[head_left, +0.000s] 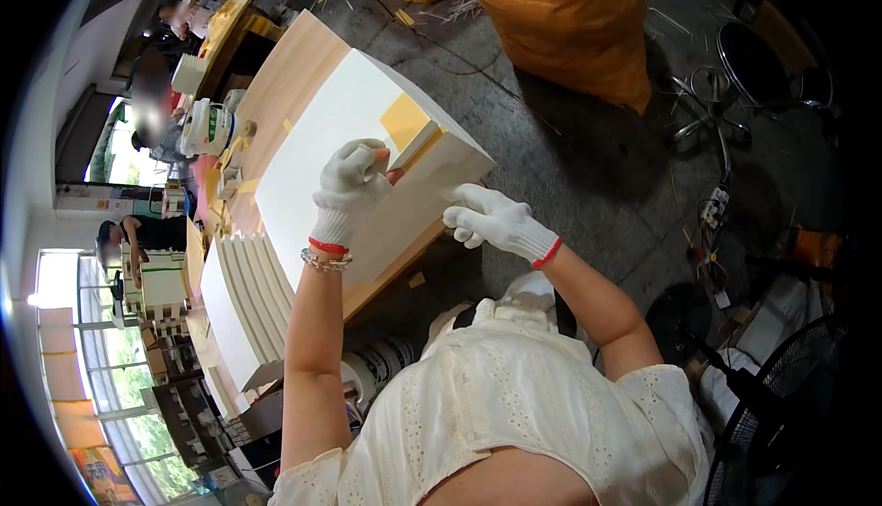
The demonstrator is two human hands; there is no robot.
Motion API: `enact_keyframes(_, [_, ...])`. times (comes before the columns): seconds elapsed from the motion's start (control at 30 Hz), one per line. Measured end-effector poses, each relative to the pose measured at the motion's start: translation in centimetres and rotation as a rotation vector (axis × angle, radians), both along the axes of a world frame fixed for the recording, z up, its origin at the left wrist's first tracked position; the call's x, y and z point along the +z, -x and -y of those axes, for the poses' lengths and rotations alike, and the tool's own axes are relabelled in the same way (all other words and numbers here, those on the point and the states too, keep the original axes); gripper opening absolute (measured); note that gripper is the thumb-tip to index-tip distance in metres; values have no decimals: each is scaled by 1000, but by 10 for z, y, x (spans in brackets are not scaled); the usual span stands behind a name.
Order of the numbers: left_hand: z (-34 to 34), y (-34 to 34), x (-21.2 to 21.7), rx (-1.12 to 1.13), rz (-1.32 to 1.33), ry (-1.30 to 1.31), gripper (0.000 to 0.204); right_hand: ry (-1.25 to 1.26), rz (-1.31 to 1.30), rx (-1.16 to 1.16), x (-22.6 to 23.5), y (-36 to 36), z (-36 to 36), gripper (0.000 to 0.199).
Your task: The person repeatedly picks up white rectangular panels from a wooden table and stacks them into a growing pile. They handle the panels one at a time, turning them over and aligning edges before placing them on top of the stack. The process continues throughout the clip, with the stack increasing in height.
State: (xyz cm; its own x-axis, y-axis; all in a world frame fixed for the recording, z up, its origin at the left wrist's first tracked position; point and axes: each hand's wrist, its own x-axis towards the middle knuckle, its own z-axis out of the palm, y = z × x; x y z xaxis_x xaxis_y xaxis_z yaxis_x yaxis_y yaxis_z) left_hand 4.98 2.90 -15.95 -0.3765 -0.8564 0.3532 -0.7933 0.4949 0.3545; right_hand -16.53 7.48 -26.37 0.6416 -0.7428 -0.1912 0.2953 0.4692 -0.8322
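Observation:
Both my hands wear white knit gloves with red cuffs. My left hand is over a large white stack of sheets or boards, its fingers curled in and two bare fingertips showing. Anything inside those fingers is hidden. Close to its fingertips, near the stack's right edge, lies a small block with a yellow top and pale sides. My right hand is at the near right side of the white stack, its fingers apart and loosely bent, with nothing seen in them.
The wooden table bears a row of thick white slabs and a white bucket. A big orange sack stands on the floor beyond, a wheeled stool and a fan at right. A person works at left.

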Motion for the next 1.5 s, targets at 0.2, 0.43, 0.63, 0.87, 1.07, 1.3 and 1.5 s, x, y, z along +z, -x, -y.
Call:
enact_keyframes(0.2, [-6, 6, 8, 20, 199, 185, 27, 25, 95, -140, 44, -8, 11, 50])
enact_keyframes(0.43, [-17, -10, -11, 11, 358, 387, 50, -242, 453, 24, 57, -27, 29, 21])
enact_keyframes(0.63, [-24, -11, -1, 77, 386, 340, 58, -254, 548, 27, 74, -31, 32, 12])
enact_keyframes(0.87, [-20, -39, -8, 210, 178, 174, 57, -45, 289, -45, 84, -46, 35, 42])
enact_keyframes(1.07, [-45, -79, 54, 456, -366, 448, 52, 187, -191, 2, 84, -64, 37, 55])
enact_keyframes(1.3, [-119, -169, 117, 526, -840, 796, 62, 1312, -284, -104, 87, -183, -2, 49])
enact_keyframes(1.5, [-152, -223, 115, 487, -1061, 938, 66, 1796, -531, 16, 74, -263, -38, 46])
